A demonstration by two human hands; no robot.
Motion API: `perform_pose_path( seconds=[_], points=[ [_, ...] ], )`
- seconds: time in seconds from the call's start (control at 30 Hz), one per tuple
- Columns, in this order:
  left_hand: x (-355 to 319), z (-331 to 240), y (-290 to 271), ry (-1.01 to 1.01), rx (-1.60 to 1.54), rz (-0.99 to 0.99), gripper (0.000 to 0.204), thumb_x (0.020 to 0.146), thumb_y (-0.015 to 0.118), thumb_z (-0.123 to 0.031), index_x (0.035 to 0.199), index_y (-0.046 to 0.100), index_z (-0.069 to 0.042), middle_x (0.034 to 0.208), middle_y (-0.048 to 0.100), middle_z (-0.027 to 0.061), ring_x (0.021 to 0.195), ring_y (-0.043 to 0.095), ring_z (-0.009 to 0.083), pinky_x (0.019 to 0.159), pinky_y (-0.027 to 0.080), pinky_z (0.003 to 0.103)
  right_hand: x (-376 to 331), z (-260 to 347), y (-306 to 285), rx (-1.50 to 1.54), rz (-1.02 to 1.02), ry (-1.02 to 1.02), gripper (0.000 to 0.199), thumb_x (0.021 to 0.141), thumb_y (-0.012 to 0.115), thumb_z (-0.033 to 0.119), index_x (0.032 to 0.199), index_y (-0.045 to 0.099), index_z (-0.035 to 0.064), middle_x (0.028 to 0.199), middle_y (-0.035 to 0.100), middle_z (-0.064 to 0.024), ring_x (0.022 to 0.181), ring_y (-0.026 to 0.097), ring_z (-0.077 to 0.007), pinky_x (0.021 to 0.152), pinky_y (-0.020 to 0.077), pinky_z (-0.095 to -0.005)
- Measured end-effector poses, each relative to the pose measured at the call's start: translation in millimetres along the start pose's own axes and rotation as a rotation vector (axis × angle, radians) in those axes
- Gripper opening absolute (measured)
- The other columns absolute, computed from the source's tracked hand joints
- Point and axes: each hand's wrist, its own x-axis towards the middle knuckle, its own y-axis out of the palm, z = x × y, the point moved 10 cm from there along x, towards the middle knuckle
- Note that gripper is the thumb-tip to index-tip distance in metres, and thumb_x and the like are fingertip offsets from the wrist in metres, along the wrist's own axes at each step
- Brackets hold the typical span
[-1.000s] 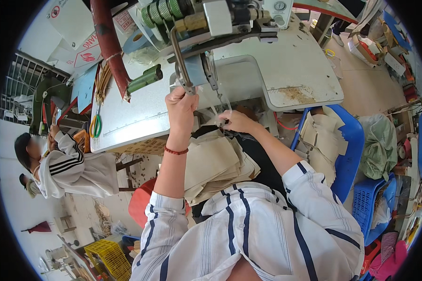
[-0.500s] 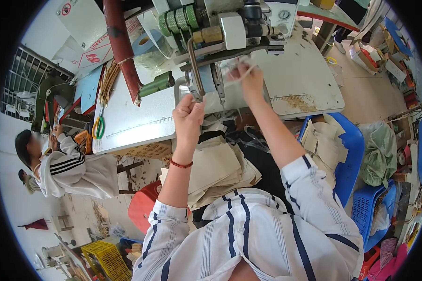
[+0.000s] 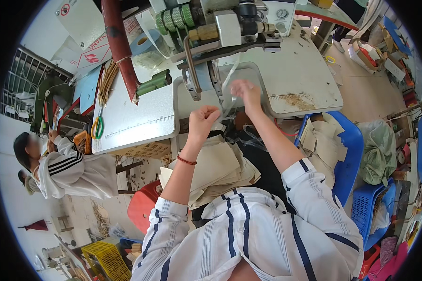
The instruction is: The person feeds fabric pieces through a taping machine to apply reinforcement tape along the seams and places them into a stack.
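My left hand is closed, thumb and fingers pinched together at the near side of the machine. From it a narrow white strip runs toward my right hand, whose curled fingers, slightly blurred, close on the strip. More of that pale strip hangs from the upper part of the sewing machine. The machine's needle and presser area stands just left of my right fingers and above my left hand. Both hands are apart from the metal parts.
Below my hands lies a stack of cream pieces. A blue chair at the right bears more cream pieces. Green-handled scissors hang by the left table edge. A co-worker sits at the far left.
My left hand has left the machine's metal part and moved right and nearer. My right hand has come down slightly toward me with the strip.
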Motion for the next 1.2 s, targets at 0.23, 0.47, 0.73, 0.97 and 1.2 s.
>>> perform_pose_path(
  seconds=[0.23, 0.47, 0.73, 0.97, 1.2],
  points=[
    [3, 34, 12, 0.093, 0.276, 0.094, 0.012, 0.075, 0.061, -0.006, 0.078, 0.061, 0.005, 0.064, 0.061, 0.0121, 0.057, 0.057, 0.0146, 0.055, 0.044, 0.028, -56, -70, 15, -1.268, 0.467, -0.239, 0.023, 0.081, 0.048, 0.013, 0.071, 0.061, -0.0041, 0.071, 0.06, -0.0209, 0.067, 0.06, -0.0342, 0.064, 0.0479, -0.0405],
    [15, 42, 7, 0.281, 0.872, -0.055, 0.031, 0.072, 0.064, -0.008, 0.099, 0.056, 0.006, 0.08, 0.062, 0.0168, 0.075, 0.061, 0.0275, 0.067, 0.047, 0.035, -54, -113, -91, -1.35, 0.158, 0.21, 0.027, 0.08, 0.054, 0.021, 0.084, 0.062, -0.0043, 0.087, 0.06, -0.0235, 0.086, 0.058, -0.0372, 0.079, 0.0447, -0.0435],
    [44, 68, -25, 0.255, 0.807, -0.046, 0.03, 0.067, 0.064, -0.002, 0.097, 0.06, 0.004, 0.085, 0.063, 0.0195, 0.085, 0.061, 0.0286, 0.076, 0.048, 0.034, -78, -63, -59, -1.163, 0.322, -0.119, 0.053, 0.07, 0.067, 0.031, 0.115, 0.051, 0.0075, 0.122, 0.043, -0.0214, 0.113, 0.042, -0.0371, 0.091, 0.0386, -0.0393],
    [24, 56, -4, 0.23, 0.925, 0.129, 0.033, 0.066, 0.065, -0.004, 0.098, 0.06, 0.002, 0.082, 0.062, 0.0217, 0.084, 0.06, 0.0324, 0.074, 0.049, 0.036, -77, -112, -42, -1.303, 0.556, -0.271, 0.008, 0.071, 0.053, 0.006, 0.074, 0.056, -0.0007, 0.079, 0.053, -0.0201, 0.075, 0.054, -0.0376, 0.067, 0.0431, -0.0459],
    [30, 101, -44, -0.282, -0.047, -0.028, 0.038, 0.068, 0.066, -0.008, 0.104, 0.058, 0.003, 0.108, 0.054, 0.0251, 0.087, 0.058, 0.0346, 0.077, 0.047, 0.033, -13, -125, -230, -0.466, -0.028, 0.258, 0.026, 0.081, 0.052, 0.003, 0.106, 0.054, 0.0016, 0.099, 0.058, -0.0065, 0.088, 0.053, -0.0141, 0.072, 0.0455, -0.0299]
  ],
)
